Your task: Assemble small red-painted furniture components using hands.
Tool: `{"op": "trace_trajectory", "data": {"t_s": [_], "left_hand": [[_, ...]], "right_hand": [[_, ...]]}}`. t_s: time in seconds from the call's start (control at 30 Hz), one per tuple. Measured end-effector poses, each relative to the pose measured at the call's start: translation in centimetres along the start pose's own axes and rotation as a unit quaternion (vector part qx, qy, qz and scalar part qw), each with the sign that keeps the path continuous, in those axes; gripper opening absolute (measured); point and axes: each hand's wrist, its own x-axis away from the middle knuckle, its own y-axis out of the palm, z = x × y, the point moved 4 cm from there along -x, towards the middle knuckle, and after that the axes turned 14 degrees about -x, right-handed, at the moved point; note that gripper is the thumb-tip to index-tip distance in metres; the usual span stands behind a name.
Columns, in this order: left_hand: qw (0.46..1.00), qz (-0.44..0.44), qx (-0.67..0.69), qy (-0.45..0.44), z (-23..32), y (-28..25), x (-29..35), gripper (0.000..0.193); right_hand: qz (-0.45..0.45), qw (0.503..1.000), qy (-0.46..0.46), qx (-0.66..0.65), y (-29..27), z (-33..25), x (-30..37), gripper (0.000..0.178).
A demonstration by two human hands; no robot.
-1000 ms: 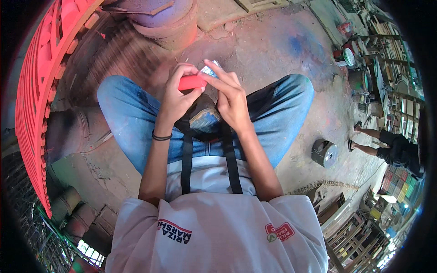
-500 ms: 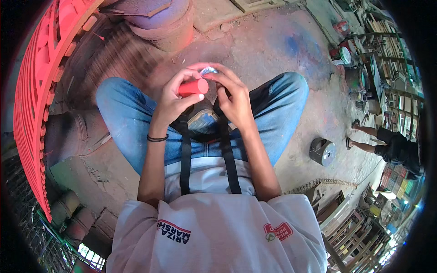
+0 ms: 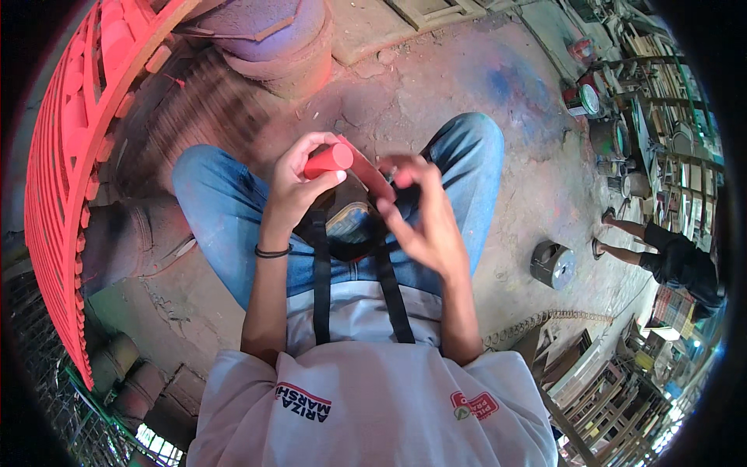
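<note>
One red cylinder (image 3: pixel 324 163), one reddish strip (image 3: pixel 370 173) and two bare hands make up the work, all gathered in front of the person's lap between two bent knees in blue jeans (image 3: pixel 222 218). The cylinder lies in the left hand (image 3: pixel 289 180), its long axis running roughly left to right with a slight rise, and its one visible flat end faces right and toward the viewer. The strip slants from just beside that end down to the right, as far as the right hand (image 3: pixel 433 226). The left hand is clamped on the cylinder, fingers curled over the far side and thumb along the near side, with the forearm coming up from below and a dark band (image 3: pixel 272 253) at the wrist. The right hand has its thumb and fingers spread around the strip's lower end; it is blurred, so I cannot tell whether they pinch it. Two black straps (image 3: pixel 321 288) run down the person's front. Well apart on the right are one round metal can (image 3: pixel 553 266) and one other person (image 3: pixel 685 265)
</note>
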Motion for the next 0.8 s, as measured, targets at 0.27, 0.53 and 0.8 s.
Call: {"op": "trace_trajectory", "data": {"t_s": [0.27,0.53,0.8], "left_hand": [[1.0,0.001,0.025,-0.011,-0.5,-0.1,0.3,0.044],[1.0,0.01,-0.019,-0.003,-0.1,-0.1,-0.4,0.041],[0.999,0.016,-0.047,-0.01,-0.3,0.1,-0.5,0.041]], "right_hand": [[-0.088,0.977,-0.038,-0.192,-0.1,-13.7,-0.3,0.016],[-0.159,0.982,0.011,-0.102,-0.2,-17.1,-1.9,0.018],[-0.35,0.92,-0.133,-0.119,6.8,-15.9,-0.5,0.02]]}}
